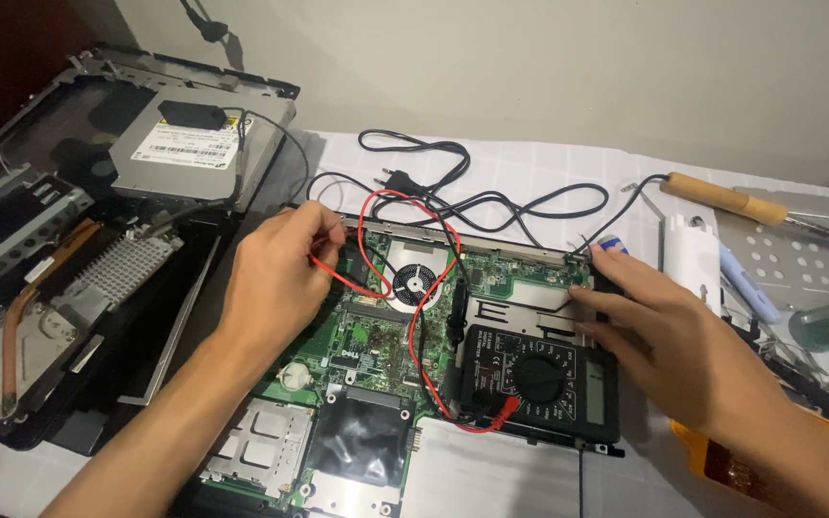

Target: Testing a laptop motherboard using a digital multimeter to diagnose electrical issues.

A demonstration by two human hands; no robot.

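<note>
A white rectangular label sits on the silver drive upper left; the black multimeter's grey screen seems blank.

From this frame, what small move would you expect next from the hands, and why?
Probably the right hand turns the dial of the black multimeter. The left hand already pinches the red probe down on the green laptop board, and the right hand's fingers lie just beside the meter.

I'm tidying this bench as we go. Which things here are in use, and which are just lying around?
In use: left hand pinching red probe lead; right hand beside multimeter; laptop motherboard.

Lying about: soldering iron, black power cord, optical drive, dismantled chassis.
</note>
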